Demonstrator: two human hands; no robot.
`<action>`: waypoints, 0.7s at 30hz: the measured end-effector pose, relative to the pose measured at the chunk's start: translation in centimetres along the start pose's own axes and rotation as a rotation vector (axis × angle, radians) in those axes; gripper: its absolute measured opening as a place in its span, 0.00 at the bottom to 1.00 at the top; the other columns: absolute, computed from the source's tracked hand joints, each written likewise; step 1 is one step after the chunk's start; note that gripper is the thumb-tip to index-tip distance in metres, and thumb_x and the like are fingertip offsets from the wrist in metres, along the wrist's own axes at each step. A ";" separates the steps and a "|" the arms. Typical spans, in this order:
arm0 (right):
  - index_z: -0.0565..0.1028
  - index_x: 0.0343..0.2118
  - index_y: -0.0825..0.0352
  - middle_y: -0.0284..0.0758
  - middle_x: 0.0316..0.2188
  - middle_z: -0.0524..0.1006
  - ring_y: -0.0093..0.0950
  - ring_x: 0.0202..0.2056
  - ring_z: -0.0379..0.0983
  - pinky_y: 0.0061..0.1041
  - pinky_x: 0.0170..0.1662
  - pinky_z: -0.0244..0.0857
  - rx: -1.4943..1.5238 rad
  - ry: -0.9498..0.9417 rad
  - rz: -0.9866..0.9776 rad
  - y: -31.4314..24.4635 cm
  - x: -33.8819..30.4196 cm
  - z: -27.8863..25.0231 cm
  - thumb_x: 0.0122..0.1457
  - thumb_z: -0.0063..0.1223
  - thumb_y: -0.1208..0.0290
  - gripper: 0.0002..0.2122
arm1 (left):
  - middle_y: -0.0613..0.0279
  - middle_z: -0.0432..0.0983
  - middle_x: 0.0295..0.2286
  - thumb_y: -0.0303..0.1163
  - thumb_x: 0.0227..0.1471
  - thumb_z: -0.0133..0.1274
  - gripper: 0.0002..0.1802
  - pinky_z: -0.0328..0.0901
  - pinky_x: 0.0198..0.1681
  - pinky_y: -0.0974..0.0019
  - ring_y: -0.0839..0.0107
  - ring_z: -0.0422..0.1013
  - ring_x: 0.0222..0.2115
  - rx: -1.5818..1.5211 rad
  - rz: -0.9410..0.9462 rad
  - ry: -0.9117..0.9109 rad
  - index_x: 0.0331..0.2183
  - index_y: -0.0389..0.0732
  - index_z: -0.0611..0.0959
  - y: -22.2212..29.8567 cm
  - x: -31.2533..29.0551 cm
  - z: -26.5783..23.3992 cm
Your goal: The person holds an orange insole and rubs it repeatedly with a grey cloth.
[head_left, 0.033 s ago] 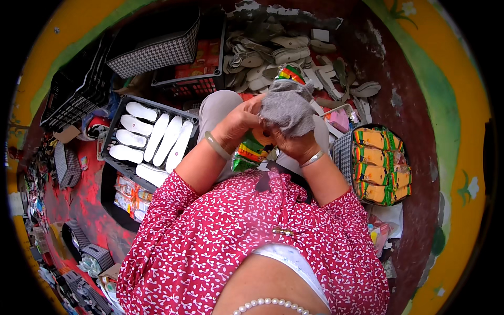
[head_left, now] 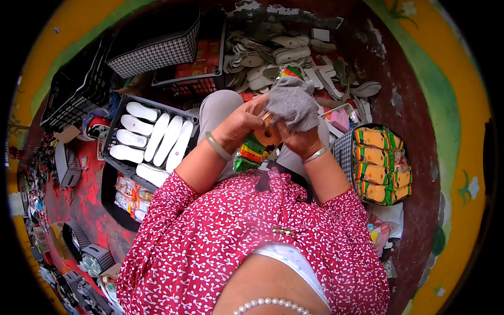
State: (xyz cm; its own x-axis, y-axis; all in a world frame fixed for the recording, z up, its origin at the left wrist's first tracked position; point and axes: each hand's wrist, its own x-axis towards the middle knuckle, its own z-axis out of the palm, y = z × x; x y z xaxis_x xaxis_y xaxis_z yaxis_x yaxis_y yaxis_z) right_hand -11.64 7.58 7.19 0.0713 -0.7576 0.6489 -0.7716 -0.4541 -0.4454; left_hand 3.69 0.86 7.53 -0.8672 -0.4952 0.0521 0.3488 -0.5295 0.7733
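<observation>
Above my lap, a grey fuzzy cloth [head_left: 294, 105] is bunched up and hangs over the fingers of my right hand [head_left: 303, 144]. Those fingers are curled beneath it, partly hidden. My left hand [head_left: 242, 125] is closed, its fingertips pinching the edge of a shiny orange and green packet [head_left: 257, 148] with red and yellow stripes. The packet lies between my hands, its lower green end pointing toward my belly. Another striped packet end [head_left: 290, 72] shows just beyond the cloth.
At left a dark crate [head_left: 184, 119] holds white insoles [head_left: 156, 137]. On the right stands a checked basket [head_left: 342, 152] of orange and green packets [head_left: 370, 157]. Loose insoles [head_left: 291, 54] are heaped ahead, beside a black crate [head_left: 212, 81] of red packs.
The grey cloth and my right hand have shifted slightly to the right. More of the packet's orange face shows between my hands.
</observation>
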 end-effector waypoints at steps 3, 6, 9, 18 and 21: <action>0.72 0.41 0.64 0.37 0.41 0.73 0.37 0.45 0.67 0.31 0.50 0.58 0.099 0.020 0.143 3.6 -0.3 0.4 0.55 0.46 0.67 0.12 | 0.54 0.62 0.51 0.20 0.28 0.45 0.44 0.52 0.56 0.69 0.67 0.59 0.53 0.019 -0.037 0.064 0.55 0.29 0.57 -1.2 0.1 -0.8; 0.70 0.42 0.68 0.38 0.39 0.73 0.33 0.42 0.70 0.29 0.46 0.62 0.217 0.059 0.104 1.9 -1.0 1.4 0.55 0.50 0.73 0.12 | 0.54 0.60 0.52 0.21 0.29 0.46 0.46 0.50 0.57 0.69 0.67 0.59 0.53 -0.031 0.012 0.025 0.56 0.29 0.55 -0.4 0.3 -0.4; 0.70 0.45 0.66 0.37 0.44 0.71 0.35 0.48 0.65 0.30 0.54 0.54 0.219 -0.072 0.085 -0.3 -3.3 2.6 0.55 0.50 0.67 0.15 | 0.53 0.60 0.53 0.21 0.29 0.48 0.46 0.49 0.57 0.68 0.66 0.58 0.53 -0.127 0.109 -0.015 0.56 0.29 0.55 0.9 0.5 0.0; 0.73 0.38 0.69 0.38 0.35 0.75 0.32 0.38 0.72 0.27 0.43 0.63 0.298 0.147 0.219 4.2 1.2 0.4 0.57 0.48 0.65 0.12 | 0.52 0.61 0.51 0.21 0.31 0.49 0.44 0.53 0.56 0.65 0.64 0.61 0.51 -0.198 -0.084 -0.063 0.55 0.29 0.57 -1.0 -0.4 -1.3; 0.74 0.36 0.69 0.38 0.32 0.76 0.31 0.35 0.72 0.26 0.40 0.64 0.422 0.219 0.269 4.2 1.6 0.7 0.58 0.47 0.65 0.12 | 0.52 0.62 0.50 0.20 0.33 0.48 0.42 0.55 0.55 0.64 0.64 0.62 0.50 -0.174 -0.022 0.010 0.55 0.30 0.57 -1.4 -0.2 -1.3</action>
State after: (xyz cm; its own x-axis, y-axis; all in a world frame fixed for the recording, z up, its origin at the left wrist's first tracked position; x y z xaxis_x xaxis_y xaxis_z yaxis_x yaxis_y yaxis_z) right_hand -14.31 4.12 5.94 -0.2621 -0.7780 0.5711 -0.4205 -0.4406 -0.7932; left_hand 3.83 0.74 5.62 -0.8722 -0.4883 0.0297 0.3868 -0.6512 0.6530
